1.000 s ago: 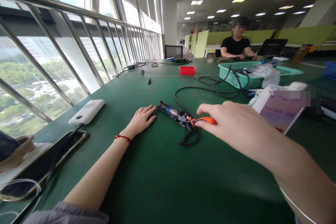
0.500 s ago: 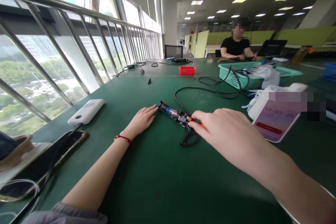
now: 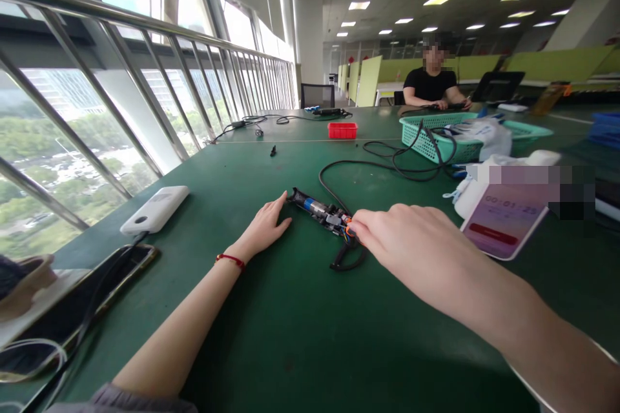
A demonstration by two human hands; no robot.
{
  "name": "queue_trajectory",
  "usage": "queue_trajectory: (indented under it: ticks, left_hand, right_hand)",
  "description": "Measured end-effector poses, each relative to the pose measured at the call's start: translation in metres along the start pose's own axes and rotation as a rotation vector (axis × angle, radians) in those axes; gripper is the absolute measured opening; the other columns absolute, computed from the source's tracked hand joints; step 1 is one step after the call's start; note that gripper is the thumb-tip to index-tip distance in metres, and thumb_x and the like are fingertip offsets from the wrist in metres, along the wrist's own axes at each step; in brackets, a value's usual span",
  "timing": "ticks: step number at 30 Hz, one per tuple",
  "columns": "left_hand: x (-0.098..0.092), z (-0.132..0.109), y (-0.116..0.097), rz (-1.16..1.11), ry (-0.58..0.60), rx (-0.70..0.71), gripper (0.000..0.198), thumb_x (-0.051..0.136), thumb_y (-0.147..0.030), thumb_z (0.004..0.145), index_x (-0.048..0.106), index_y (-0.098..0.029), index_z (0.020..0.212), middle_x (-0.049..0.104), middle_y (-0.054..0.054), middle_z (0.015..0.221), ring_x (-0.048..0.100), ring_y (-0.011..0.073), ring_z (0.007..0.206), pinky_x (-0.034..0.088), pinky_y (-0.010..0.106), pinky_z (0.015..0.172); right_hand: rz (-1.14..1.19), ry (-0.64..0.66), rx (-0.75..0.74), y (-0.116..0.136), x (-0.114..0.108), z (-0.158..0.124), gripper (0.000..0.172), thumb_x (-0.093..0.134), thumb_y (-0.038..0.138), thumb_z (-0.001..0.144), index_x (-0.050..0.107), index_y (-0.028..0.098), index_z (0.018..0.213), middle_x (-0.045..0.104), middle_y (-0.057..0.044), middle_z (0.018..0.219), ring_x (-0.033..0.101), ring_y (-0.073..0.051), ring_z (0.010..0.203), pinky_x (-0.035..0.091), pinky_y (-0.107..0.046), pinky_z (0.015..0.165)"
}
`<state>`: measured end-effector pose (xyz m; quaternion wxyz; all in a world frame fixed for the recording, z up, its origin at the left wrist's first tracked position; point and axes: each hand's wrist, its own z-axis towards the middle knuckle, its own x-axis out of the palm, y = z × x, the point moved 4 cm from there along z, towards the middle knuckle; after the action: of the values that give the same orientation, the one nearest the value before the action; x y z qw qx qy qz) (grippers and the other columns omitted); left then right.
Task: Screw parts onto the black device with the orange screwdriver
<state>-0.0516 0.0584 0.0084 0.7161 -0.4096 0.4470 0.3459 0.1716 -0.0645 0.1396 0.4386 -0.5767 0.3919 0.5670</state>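
On the green table lies an opened handheld power tool (image 3: 317,208), its black half-shell showing a silver motor with a blue band and several coloured wires. My left hand (image 3: 264,222) rests on the table at the tool's far left end, fingers stretched and thumb apart; its fingertips are beside the black end, and whether they touch it I cannot tell. My right hand (image 3: 411,239) pinches a small orange piece (image 3: 349,228) at the tool's right end; the fingers hide most of it. The black handle loop (image 3: 349,266) curves out below the wires.
A black cord (image 3: 329,171) runs from the tool toward a green basket (image 3: 426,142). A red tray (image 3: 342,131) and a small black part (image 3: 273,151) stand farther back. On the right is a phone with a timer (image 3: 504,219); at left, a white power bank (image 3: 155,210). A person (image 3: 433,80) sits across.
My left thumb has spread away from the fingers, and the hand has shifted slightly off the tool's end. My right hand keeps its pinch, with less orange showing. The view has moved slightly.
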Motion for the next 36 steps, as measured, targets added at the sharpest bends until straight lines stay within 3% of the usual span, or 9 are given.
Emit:
queue_trajectory:
  ticks: [3,7,10,14,17,19,25,28,36]
  left_hand:
    - [0.002,0.001,0.001,-0.112,-0.001,-0.052,0.07,0.044,-0.041,0.082,0.023,-0.009,0.141,0.038,0.016,0.14,0.035,0.027,0.128,0.027,0.044,0.108]
    - [-0.001,0.001,0.004,-0.246,-0.022,-0.105,0.072,0.048,-0.044,0.079,0.027,-0.009,0.139,0.04,0.016,0.138,0.04,0.0271,0.125,0.029,0.044,0.107]
    - [-0.004,0.0,0.004,-0.341,-0.029,-0.12,0.069,0.051,-0.044,0.078,0.031,-0.013,0.136,0.041,0.015,0.137,0.042,0.0264,0.123,0.03,0.043,0.106]
    - [-0.007,0.0,0.003,-0.393,-0.063,-0.105,0.06,0.052,-0.043,0.078,0.038,-0.017,0.13,0.045,0.012,0.13,0.046,0.0247,0.118,0.034,0.041,0.104]
    - [-0.007,0.001,0.005,-0.345,-0.127,-0.097,0.052,0.05,-0.041,0.078,0.042,-0.016,0.123,0.048,0.01,0.118,0.05,0.0232,0.111,0.038,0.039,0.101]
    - [-0.007,0.001,0.007,-0.281,-0.173,-0.096,0.046,0.048,-0.038,0.08,0.044,-0.016,0.12,0.05,0.009,0.11,0.052,0.0225,0.105,0.04,0.039,0.098]
    - [-0.008,-0.002,-0.002,-0.028,-0.194,-0.04,0.039,0.046,-0.026,0.08,0.044,-0.016,0.118,0.051,0.008,0.103,0.051,0.0236,0.1,0.042,0.041,0.094]
    - [-0.009,-0.003,-0.008,0.061,-0.18,-0.012,0.039,0.046,-0.023,0.08,0.044,-0.016,0.119,0.05,0.009,0.104,0.051,0.0242,0.101,0.042,0.041,0.094]
    - [-0.011,-0.002,-0.01,0.099,-0.168,-0.04,0.036,0.045,-0.026,0.082,0.047,-0.016,0.117,0.05,0.009,0.106,0.051,0.0246,0.101,0.044,0.04,0.091]
  right_hand:
    - [-0.072,-0.087,-0.013,-0.005,-0.003,-0.004,0.013,0.051,0.028,0.085,0.061,0.026,0.094,0.06,0.001,0.057,0.058,-0.015,0.05,0.024,-0.023,0.042]
    - [-0.092,-0.166,-0.001,-0.016,-0.006,-0.004,0.03,0.062,0.02,0.076,0.059,0.03,0.105,0.063,0.002,0.063,0.059,-0.015,0.052,0.024,-0.023,0.042]
    - [-0.024,-0.115,0.047,-0.02,-0.004,0.002,0.016,0.048,0.033,0.087,0.062,0.027,0.094,0.06,0.002,0.055,0.055,-0.013,0.045,0.025,-0.023,0.04]
    - [-0.026,-0.063,0.099,-0.019,-0.004,0.006,0.036,0.031,0.033,0.094,0.061,0.022,0.077,0.058,0.0,0.051,0.054,-0.012,0.042,0.027,-0.023,0.041]
    - [-0.077,-0.109,0.063,-0.017,-0.005,0.004,0.017,0.046,0.029,0.088,0.059,0.024,0.097,0.064,0.0,0.062,0.06,-0.016,0.053,0.028,-0.024,0.043]
    - [-0.096,-0.152,0.026,-0.016,-0.006,0.001,0.027,0.056,0.02,0.081,0.056,0.026,0.107,0.067,-0.001,0.072,0.063,-0.017,0.061,0.031,-0.024,0.047]
    - [-0.016,-0.165,0.037,-0.013,-0.007,0.004,0.016,0.049,0.033,0.087,0.06,0.024,0.092,0.063,0.001,0.061,0.058,-0.014,0.05,0.03,-0.023,0.043]
    - [-0.022,-0.093,0.062,-0.01,-0.005,0.005,0.033,0.036,0.036,0.092,0.06,0.022,0.074,0.058,0.001,0.052,0.053,-0.013,0.042,0.024,-0.023,0.04]
    - [-0.134,-0.145,0.008,-0.011,-0.008,-0.001,0.025,0.059,0.024,0.078,0.056,0.025,0.104,0.067,-0.001,0.07,0.062,-0.018,0.059,0.029,-0.025,0.047]
